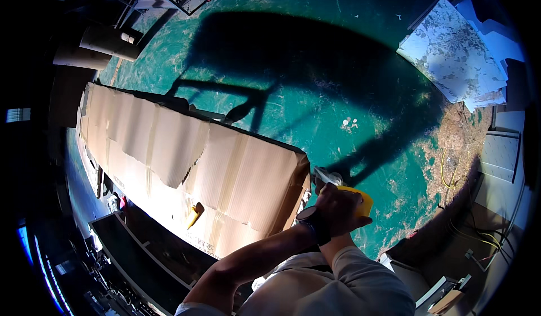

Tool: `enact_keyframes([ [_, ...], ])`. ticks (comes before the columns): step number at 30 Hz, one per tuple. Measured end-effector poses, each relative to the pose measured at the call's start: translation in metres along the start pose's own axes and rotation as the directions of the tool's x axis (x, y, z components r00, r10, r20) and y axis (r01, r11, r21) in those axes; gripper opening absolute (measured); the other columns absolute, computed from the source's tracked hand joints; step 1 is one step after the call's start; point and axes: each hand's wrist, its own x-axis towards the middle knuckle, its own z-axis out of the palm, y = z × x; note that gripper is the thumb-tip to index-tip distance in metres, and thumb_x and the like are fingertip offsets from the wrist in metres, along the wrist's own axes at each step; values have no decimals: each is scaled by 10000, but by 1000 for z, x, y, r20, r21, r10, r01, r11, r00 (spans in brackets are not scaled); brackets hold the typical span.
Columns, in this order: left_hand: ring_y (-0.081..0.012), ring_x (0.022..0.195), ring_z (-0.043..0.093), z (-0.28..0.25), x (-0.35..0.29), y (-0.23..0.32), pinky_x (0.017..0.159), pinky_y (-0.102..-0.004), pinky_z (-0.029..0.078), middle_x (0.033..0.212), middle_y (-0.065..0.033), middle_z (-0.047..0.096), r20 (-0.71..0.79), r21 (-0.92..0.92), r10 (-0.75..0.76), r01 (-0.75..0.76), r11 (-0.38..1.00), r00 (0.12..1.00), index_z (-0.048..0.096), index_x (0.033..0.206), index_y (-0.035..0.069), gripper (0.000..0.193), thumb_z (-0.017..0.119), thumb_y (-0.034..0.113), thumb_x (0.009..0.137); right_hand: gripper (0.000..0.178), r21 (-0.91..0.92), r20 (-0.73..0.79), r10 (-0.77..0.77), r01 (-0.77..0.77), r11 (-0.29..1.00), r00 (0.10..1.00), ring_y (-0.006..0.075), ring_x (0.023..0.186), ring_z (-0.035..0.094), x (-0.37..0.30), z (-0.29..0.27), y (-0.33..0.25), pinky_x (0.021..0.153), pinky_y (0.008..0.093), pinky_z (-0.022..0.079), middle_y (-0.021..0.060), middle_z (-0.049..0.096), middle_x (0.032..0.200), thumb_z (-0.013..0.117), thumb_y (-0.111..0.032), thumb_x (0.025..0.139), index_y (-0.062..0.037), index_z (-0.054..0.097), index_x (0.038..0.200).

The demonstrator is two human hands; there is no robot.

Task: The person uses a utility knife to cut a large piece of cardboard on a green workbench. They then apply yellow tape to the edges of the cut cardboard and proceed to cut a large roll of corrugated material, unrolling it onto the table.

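My left hand (336, 208), with a dark watch at the wrist, is closed at the near right corner of a long cardboard box (225, 164). It grips a yellow curved tool (364, 201) that looks like a tape dispenser. A clear, shiny piece (332, 177) shows just ahead of the fingers, beside the box's end. My right forearm (337, 245) runs up under the left wrist; that hand is hidden behind the left one, so its fingers cannot be made out. On the box's top lies a small yellow object (194, 216), partly shadowed. Strips of tape and a torn flap edge cross the cardboard.
Worn green floor (389, 192) spreads beyond the box under a large shadow. Marbled white sheets (451, 51) lie at the far right, with a yellow cable (445, 169) below them. Cardboard rolls (110, 44) are at the far left. A dark shelf frame (135, 248) stands at the near left.
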Motion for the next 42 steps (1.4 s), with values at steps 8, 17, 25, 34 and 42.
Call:
enact_keyframes([
  [8,-214,662,597,-270,10,-118,819,-350,417,787,-26,713,417,534,-125,-131,835,900,726,892,98,519,826,547,652,155,8,666,110,-155,988,738,206,756,608,-61,142,11,678,355,485,65,688,891,636,-174,885,-27,672,920],
  [17,-287,959,656,-252,-107,-338,925,-415,435,981,-39,726,-38,611,-655,536,582,755,631,1144,170,773,830,641,565,203,-409,875,302,244,879,380,129,779,632,-149,17,-104,715,262,507,67,695,869,623,-171,897,-8,710,981],
  [25,-266,1014,666,-265,-79,-323,876,-391,507,1102,-68,699,305,666,-594,279,692,744,627,1226,197,504,551,569,895,277,-428,781,70,450,784,621,196,622,663,-143,317,-166,584,290,545,163,663,764,466,-193,969,46,598,927],
  [34,-265,1019,661,-243,-126,-332,873,-408,524,1074,-63,702,58,509,-688,572,643,723,683,1145,232,268,563,358,941,274,95,925,-357,988,-119,-132,309,981,619,-272,384,7,807,425,506,148,609,1128,609,-240,877,-51,585,1074],
  [42,-265,1010,666,-242,-125,-339,858,-403,536,1046,-65,705,45,552,-569,454,699,821,706,1092,197,242,544,297,942,234,-249,874,-421,968,41,242,260,590,657,-255,282,-25,560,390,521,113,603,646,561,-196,858,-39,558,1031],
])
